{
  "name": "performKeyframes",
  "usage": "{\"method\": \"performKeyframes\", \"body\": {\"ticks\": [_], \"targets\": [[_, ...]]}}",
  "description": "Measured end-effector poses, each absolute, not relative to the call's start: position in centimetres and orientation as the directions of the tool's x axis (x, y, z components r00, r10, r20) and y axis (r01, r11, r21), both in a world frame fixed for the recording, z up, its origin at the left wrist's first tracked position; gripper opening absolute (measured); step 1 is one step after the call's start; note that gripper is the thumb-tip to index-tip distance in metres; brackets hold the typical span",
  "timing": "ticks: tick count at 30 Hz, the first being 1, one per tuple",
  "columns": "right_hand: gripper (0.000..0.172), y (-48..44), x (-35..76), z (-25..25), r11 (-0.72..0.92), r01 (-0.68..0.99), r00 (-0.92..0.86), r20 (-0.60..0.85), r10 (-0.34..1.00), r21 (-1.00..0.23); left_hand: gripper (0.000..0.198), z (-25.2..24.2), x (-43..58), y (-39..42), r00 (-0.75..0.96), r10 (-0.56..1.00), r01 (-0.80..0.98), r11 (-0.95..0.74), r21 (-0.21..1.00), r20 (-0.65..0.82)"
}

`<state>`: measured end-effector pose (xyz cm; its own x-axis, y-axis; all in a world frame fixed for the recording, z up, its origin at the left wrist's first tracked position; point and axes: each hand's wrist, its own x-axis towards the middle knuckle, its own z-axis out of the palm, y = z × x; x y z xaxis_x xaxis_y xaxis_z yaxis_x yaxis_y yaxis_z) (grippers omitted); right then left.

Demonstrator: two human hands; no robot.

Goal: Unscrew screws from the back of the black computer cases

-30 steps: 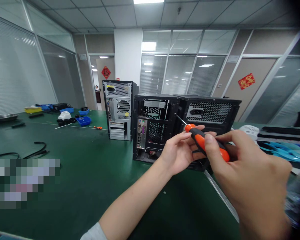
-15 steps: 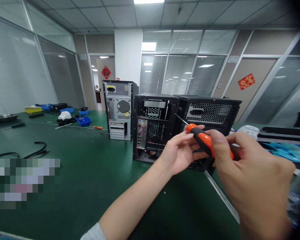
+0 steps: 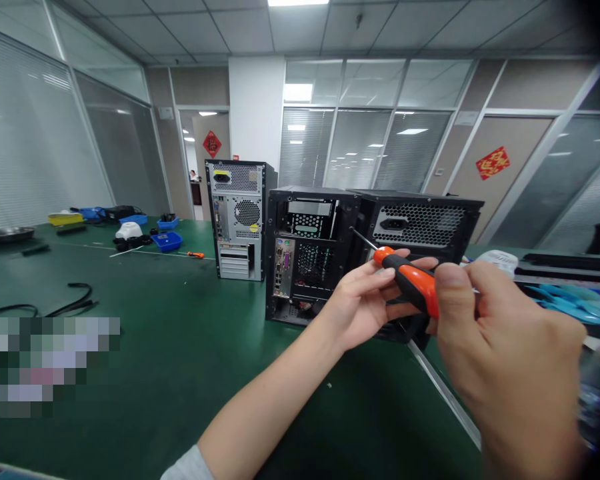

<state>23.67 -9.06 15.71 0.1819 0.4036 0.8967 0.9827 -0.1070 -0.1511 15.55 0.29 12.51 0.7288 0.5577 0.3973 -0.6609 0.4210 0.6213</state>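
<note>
An orange and black screwdriver slants up to the left, its thin shaft reaching a screw spot on the rear edge of a black computer case. Around the back end of its handle, my right hand is closed, thumb on top. My left hand steadies the front of the handle, thumb laid on it and fingers underneath. In the rear of the case I see an open upper bay and a port panel. Whether the tip sits in a screw is too small to tell.
A second black case stands right beside the first; a silver-backed computer tower is on its left. On the green table lie a blue tray, another orange screwdriver and black cables. Light-blue items lie at right.
My right hand has shifted slightly to the right and turned on the handle, which now hides its back end. My left hand and the screwdriver's tip stay nearly in place.
</note>
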Motion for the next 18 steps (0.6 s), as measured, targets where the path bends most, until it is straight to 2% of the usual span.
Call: {"method": "performKeyframes", "body": {"ticks": [3, 8, 12, 18], "targets": [[0.051, -9.1, 23.7, 15.7, -0.106, 0.986, 0.164, 0.894, 0.417, -0.131, 0.032, 12.5, 15.5, 0.2, 0.722, 0.571, -0.666, 0.42, 0.616, 0.391], [0.043, -9.2, 24.1, 15.5, -0.105, 0.994, 0.069, 0.927, 0.369, -0.032, 0.036, 12.6, 15.6, 0.5, 0.709, 0.594, -0.672, 0.404, 0.621, 0.38], [0.037, -9.4, 24.7, 15.5, -0.071, 0.99, -0.094, 0.938, 0.334, 0.125, 0.036, 12.7, 15.8, 0.7, 0.699, 0.595, -0.688, 0.411, 0.598, 0.396], [0.036, -10.2, 24.8, 15.3, -0.051, 0.937, -0.294, 0.859, 0.418, 0.346, 0.035, 12.8, 16.0, 0.5, 0.699, 0.596, -0.693, 0.43, 0.579, 0.395]]}}
